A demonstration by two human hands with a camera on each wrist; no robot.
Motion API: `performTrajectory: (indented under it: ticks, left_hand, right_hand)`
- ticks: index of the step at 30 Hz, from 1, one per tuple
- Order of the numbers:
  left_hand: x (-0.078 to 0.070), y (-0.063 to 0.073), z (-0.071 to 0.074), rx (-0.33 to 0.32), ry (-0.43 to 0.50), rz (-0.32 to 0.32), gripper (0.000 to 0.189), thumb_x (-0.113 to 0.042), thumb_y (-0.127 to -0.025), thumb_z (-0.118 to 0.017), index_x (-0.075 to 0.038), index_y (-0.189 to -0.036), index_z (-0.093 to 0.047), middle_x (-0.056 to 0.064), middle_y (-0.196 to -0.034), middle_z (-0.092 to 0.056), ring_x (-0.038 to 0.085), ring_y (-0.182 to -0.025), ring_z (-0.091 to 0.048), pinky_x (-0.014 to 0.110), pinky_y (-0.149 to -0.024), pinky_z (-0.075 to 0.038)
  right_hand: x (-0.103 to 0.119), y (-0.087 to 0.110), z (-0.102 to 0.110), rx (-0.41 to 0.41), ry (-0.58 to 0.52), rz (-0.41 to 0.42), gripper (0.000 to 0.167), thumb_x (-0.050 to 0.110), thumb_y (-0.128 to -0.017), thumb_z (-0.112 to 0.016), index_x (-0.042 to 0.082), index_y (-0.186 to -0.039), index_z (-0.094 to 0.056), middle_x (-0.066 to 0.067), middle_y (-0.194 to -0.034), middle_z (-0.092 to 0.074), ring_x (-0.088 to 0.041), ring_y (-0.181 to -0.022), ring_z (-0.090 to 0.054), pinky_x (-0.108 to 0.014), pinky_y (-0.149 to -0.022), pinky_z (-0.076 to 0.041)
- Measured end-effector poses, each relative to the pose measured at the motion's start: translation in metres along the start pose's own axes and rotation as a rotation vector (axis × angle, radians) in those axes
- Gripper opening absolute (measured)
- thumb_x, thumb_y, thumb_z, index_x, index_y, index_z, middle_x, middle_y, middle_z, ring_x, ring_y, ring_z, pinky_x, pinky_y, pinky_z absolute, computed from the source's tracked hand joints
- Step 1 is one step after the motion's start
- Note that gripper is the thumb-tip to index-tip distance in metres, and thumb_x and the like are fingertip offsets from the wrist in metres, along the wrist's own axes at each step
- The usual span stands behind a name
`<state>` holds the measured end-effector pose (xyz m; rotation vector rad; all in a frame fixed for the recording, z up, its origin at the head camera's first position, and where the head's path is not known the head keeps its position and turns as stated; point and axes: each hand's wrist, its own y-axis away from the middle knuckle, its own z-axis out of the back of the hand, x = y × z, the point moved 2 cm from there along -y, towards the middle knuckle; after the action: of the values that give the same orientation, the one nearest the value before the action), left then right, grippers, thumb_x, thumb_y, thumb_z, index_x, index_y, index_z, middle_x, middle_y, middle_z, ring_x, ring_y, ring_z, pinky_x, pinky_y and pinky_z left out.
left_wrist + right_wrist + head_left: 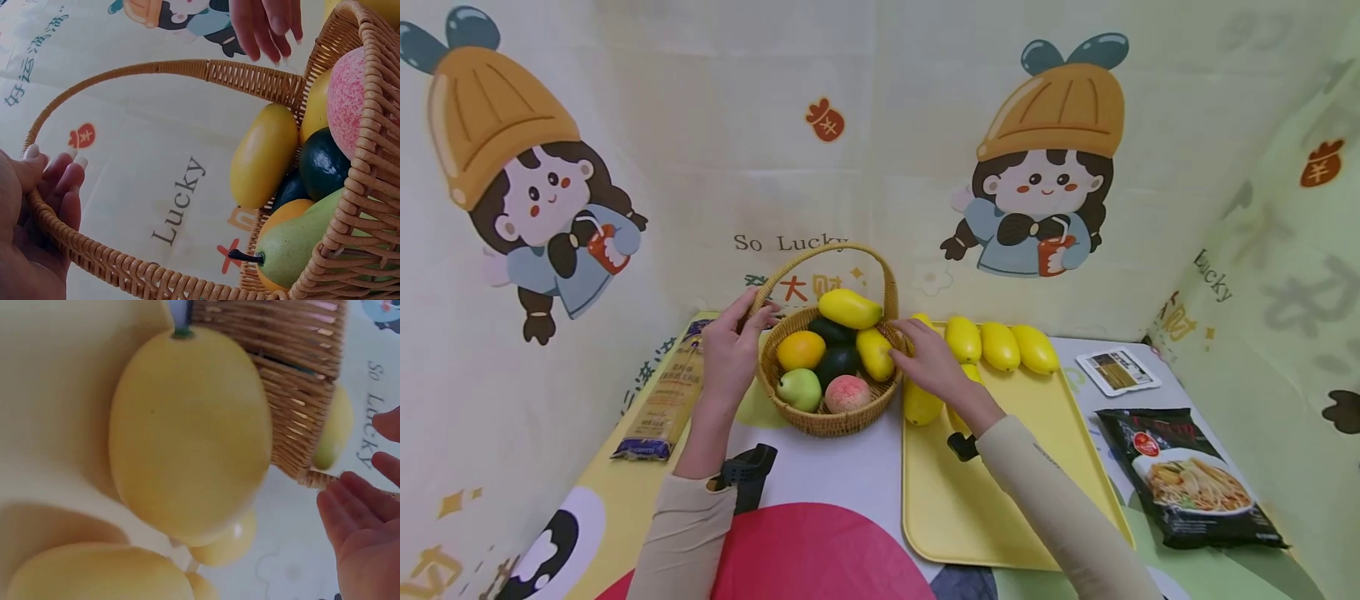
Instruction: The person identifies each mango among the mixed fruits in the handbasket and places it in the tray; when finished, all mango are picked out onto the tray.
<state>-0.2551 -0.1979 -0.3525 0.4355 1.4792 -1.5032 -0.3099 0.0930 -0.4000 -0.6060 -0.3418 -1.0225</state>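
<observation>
A wicker basket (831,423) with a tall arched handle (820,252) stands left of the yellow tray. It holds a green pear (800,389), a pink peach (847,393), an orange fruit (801,350), dark green fruits (838,365) and yellow mango-like fruits (850,308). My left hand (730,354) holds the handle on its left side, the handle passing between thumb and fingers in the left wrist view. By the basket's right rim is my right hand (936,362), its fingers loosely extended near the handle's base in the right wrist view, gripping nothing.
Several yellow mango-like fruits (1000,346) lie along the back and left of the yellow tray (1000,508). To the right are a small white-edged pack (1118,372) and a black noodle packet (1191,479). A long pasta packet (662,400) lies at left. Printed cloth (880,183) forms the back wall.
</observation>
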Motion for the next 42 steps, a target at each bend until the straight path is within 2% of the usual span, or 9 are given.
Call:
performTrajectory:
  ticks: [3, 7, 15, 18, 22, 26, 34, 38, 42]
  left_hand:
    - [0.002, 0.0, 0.0, -0.003, -0.013, 0.0, 0.037, -0.024, -0.101, -0.057, -0.015, -0.137, -0.061, 0.016, -0.108, -0.075, -0.002, -0.083, -0.068, 0.011, -0.085, -0.054]
    - [0.001, 0.0, 0.0, -0.007, -0.025, -0.002, 0.036, -0.025, -0.101, -0.057, -0.016, -0.135, -0.063, 0.015, -0.107, -0.075, 0.003, -0.083, -0.069, 0.012, -0.085, -0.054]
    - [-0.004, -0.001, 0.0, -0.002, -0.028, 0.007, 0.036, -0.027, -0.1, -0.059, -0.017, -0.134, -0.064, 0.013, -0.107, -0.076, 0.008, -0.085, -0.07, 0.013, -0.085, -0.055]
    - [-0.004, -0.001, 0.001, -0.006, -0.02, 0.01, 0.036, -0.026, -0.1, -0.059, -0.016, -0.134, -0.064, 0.014, -0.107, -0.075, 0.005, -0.084, -0.069, 0.013, -0.087, -0.055]
    - [-0.003, -0.001, 0.002, -0.006, -0.009, 0.012, 0.036, -0.025, -0.1, -0.058, -0.016, -0.134, -0.063, 0.014, -0.108, -0.075, 0.001, -0.083, -0.068, 0.015, -0.088, -0.055]
    - [-0.002, -0.002, 0.001, 0.002, -0.01, 0.012, 0.038, -0.026, -0.1, -0.058, -0.015, -0.136, -0.062, 0.014, -0.108, -0.075, 0.0, -0.083, -0.068, 0.017, -0.09, -0.055]
    - [-0.002, -0.003, -0.001, 0.003, 0.002, 0.007, 0.039, -0.025, -0.1, -0.058, -0.015, -0.138, -0.06, 0.015, -0.109, -0.075, 0.0, -0.083, -0.069, 0.019, -0.091, -0.056]
    - [-0.002, -0.002, 0.0, -0.001, -0.006, 0.014, 0.04, -0.025, -0.1, -0.058, -0.016, -0.14, -0.058, 0.014, -0.11, -0.075, 0.001, -0.084, -0.069, 0.018, -0.091, -0.055]
    - [-0.001, -0.002, 0.001, 0.005, -0.006, 0.017, 0.04, -0.025, -0.101, -0.058, -0.017, -0.14, -0.058, 0.014, -0.11, -0.075, 0.007, -0.085, -0.071, 0.018, -0.092, -0.055]
  right_hand:
    - [0.003, -0.01, -0.004, 0.031, -0.004, 0.012, 0.048, 0.024, -0.096, -0.065, 0.011, -0.141, -0.054, -0.007, -0.14, -0.056, -0.026, -0.126, -0.055, -0.046, -0.109, -0.047]
    - [0.008, -0.022, -0.008, 0.06, 0.008, 0.036, 0.049, 0.022, -0.096, -0.065, 0.013, -0.142, -0.053, -0.007, -0.14, -0.055, -0.027, -0.127, -0.055, -0.044, -0.111, -0.046]
    - [0.014, -0.047, -0.016, 0.068, 0.075, 0.112, 0.053, 0.02, -0.093, -0.068, 0.012, -0.143, -0.051, -0.01, -0.144, -0.05, -0.028, -0.129, -0.052, -0.043, -0.113, -0.044]
    - [0.016, -0.056, -0.02, 0.092, 0.082, 0.131, 0.057, 0.019, -0.092, -0.068, 0.012, -0.145, -0.049, -0.011, -0.146, -0.047, -0.029, -0.131, -0.049, -0.043, -0.115, -0.042]
    - [0.015, -0.066, -0.026, 0.138, 0.149, 0.143, 0.06, 0.021, -0.093, -0.066, 0.013, -0.149, -0.045, -0.012, -0.151, -0.043, -0.029, -0.135, -0.047, -0.043, -0.117, -0.039]
    - [0.016, -0.076, -0.03, 0.166, 0.211, 0.142, 0.062, 0.022, -0.094, -0.065, 0.015, -0.151, -0.04, -0.014, -0.156, -0.038, -0.031, -0.14, -0.043, -0.044, -0.119, -0.037]
    - [0.025, -0.093, -0.032, 0.215, 0.236, 0.094, 0.067, 0.023, -0.096, -0.064, 0.019, -0.156, -0.032, -0.014, -0.162, -0.027, -0.035, -0.143, -0.041, -0.047, -0.117, -0.039]
    - [0.028, -0.099, -0.037, 0.263, 0.264, 0.072, 0.067, 0.022, -0.097, -0.063, 0.023, -0.156, -0.031, -0.013, -0.162, -0.028, -0.035, -0.14, -0.043, -0.046, -0.114, -0.042]
    - [0.029, -0.102, -0.041, 0.279, 0.309, 0.05, 0.068, 0.025, -0.097, -0.064, 0.024, -0.157, -0.03, -0.012, -0.157, -0.033, -0.034, -0.134, -0.046, -0.045, -0.113, -0.044]
